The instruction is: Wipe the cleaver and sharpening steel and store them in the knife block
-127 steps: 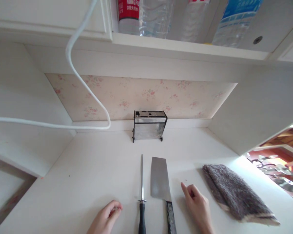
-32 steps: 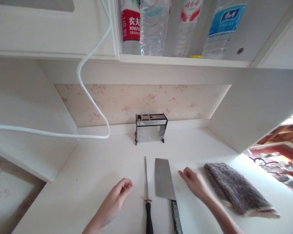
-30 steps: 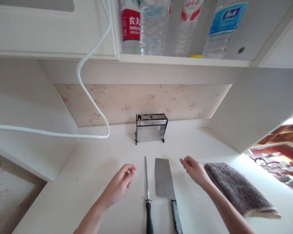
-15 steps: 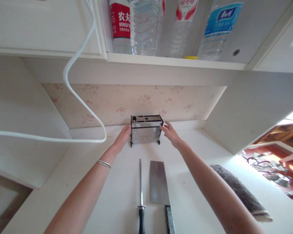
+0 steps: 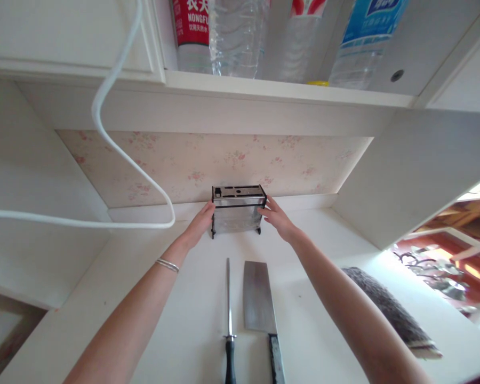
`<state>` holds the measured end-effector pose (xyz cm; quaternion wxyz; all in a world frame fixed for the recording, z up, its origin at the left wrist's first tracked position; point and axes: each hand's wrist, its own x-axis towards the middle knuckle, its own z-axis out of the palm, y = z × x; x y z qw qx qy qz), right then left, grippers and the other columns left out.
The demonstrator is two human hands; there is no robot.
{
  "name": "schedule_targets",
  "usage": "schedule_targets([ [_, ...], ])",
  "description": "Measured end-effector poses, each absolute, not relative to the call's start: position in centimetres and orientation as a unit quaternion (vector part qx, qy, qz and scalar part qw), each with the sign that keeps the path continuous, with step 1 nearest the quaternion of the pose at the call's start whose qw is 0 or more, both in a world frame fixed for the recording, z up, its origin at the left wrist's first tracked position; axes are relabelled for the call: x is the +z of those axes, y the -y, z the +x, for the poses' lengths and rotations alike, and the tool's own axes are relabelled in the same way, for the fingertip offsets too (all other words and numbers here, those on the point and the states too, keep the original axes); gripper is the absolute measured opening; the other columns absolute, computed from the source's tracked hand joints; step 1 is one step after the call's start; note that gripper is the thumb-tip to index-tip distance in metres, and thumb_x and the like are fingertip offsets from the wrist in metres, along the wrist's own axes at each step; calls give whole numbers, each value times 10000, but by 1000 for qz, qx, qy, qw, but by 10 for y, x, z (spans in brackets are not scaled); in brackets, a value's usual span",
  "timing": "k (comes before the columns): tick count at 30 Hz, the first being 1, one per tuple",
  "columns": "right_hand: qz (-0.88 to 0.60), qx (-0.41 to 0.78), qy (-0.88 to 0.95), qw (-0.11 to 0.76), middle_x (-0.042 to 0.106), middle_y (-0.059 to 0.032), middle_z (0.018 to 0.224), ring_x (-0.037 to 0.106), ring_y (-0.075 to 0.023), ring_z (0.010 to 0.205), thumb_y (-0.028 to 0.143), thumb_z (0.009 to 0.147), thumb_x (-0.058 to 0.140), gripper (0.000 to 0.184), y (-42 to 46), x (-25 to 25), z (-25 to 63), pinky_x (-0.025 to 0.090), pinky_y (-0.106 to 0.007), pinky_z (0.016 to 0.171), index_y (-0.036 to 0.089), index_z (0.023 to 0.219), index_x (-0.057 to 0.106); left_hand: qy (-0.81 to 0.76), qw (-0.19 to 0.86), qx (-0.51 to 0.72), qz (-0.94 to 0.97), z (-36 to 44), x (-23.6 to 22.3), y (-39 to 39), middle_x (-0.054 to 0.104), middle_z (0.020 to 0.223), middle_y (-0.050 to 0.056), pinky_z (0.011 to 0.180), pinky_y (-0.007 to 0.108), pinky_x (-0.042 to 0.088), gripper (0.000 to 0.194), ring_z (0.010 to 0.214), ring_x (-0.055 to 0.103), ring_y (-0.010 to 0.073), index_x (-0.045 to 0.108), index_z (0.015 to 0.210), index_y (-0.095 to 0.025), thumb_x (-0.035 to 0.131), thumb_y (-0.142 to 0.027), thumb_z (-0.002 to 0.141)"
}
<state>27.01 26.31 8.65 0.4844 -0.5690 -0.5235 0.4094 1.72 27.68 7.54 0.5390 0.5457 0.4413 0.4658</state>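
Observation:
A metal knife holder with a black slotted top stands at the back of the white counter, against the flowered wall. My left hand presses its left side and my right hand presses its right side, so both hands grip it between them. Nearer to me a sharpening steel with a black handle lies beside a cleaver, both pointing away from me, between my two forearms.
A folded grey towel lies at the right on the counter. A white cable loops down at the left. Several water bottles stand on the shelf above. A white side panel closes the right.
Both hands have gone from beside the steel and cleaver to the back of the counter and closed on the sides of the knife holder. The holder has shifted slightly.

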Motion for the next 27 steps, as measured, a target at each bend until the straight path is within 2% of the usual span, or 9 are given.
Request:
schedule_targets([
  [5, -602, 393, 496, 486, 428, -72, 1493, 491, -275, 1280, 339, 702, 707, 724, -261, 69, 281, 442, -422, 980, 318, 1377, 444, -482, 504, 502, 511, 7, 73, -268, 549, 1377, 101, 964, 385, 440, 454, 1207, 534, 244, 614, 1165, -222, 561, -527, 833],
  [7, -607, 389, 488, 492, 492, -93, 1438, 568, -247, 1183, 364, 712, 699, 693, -249, 63, 289, 469, -387, 938, 294, 1357, 456, -494, 493, 511, 501, -6, 71, -251, 626, 1223, 110, 866, 355, 482, 464, 1012, 620, 213, 611, 1124, -187, 593, -526, 807],
  [10, -605, 397, 483, 493, 714, -80, 1052, 670, -185, 830, 418, 753, 662, 507, -211, 54, 301, 518, -323, 777, 224, 1213, 567, -505, 490, 511, 494, -32, 56, -207, 675, 912, 44, 701, 305, 491, 464, 699, 617, 150, 605, 1072, -172, 642, -524, 772],
  [12, -614, 396, 472, 493, 714, -47, 782, 623, -152, 633, 472, 769, 648, 407, -177, 42, 308, 501, -283, 653, 179, 1051, 637, -522, 487, 506, 485, -51, 35, -171, 654, 766, 12, 601, 265, 445, 431, 600, 559, 127, 610, 1021, -160, 654, -507, 770],
  [14, -633, 384, 455, 495, 668, -24, 651, 560, -135, 548, 515, 778, 633, 394, -143, 21, 312, 449, -251, 554, 161, 950, 657, -560, 483, 491, 461, -66, 8, -137, 626, 683, -12, 562, 243, 406, 403, 577, 513, 117, 612, 1012, -166, 636, -503, 792],
  [17, -688, 334, 435, 475, 636, -12, 608, 524, -140, 513, 580, 812, 558, 454, -105, -22, 314, 398, -246, 496, 157, 938, 666, -607, 506, 434, 432, -79, -33, -97, 610, 661, -16, 525, 247, 377, 441, 555, 479, 122, 611, 1032, -161, 619, -532, 794],
  [21, -744, 257, 441, 431, 642, -14, 625, 558, -171, 550, 602, 839, 469, 497, -88, -66, 312, 429, -274, 563, 171, 969, 681, -604, 520, 381, 469, -80, -56, -79, 594, 685, -25, 584, 254, 401, 433, 592, 482, 126, 614, 1035, -171, 607, -538, 808],
  [27, -753, 241, 490, 368, 680, 0, 642, 641, -210, 663, 531, 847, 471, 383, -94, -72, 305, 432, -281, 656, 250, 945, 713, -598, 512, 366, 496, -78, -50, -82, 589, 708, -24, 594, 254, 395, 405, 610, 476, 132, 614, 1033, -188, 575, -537, 831],
])
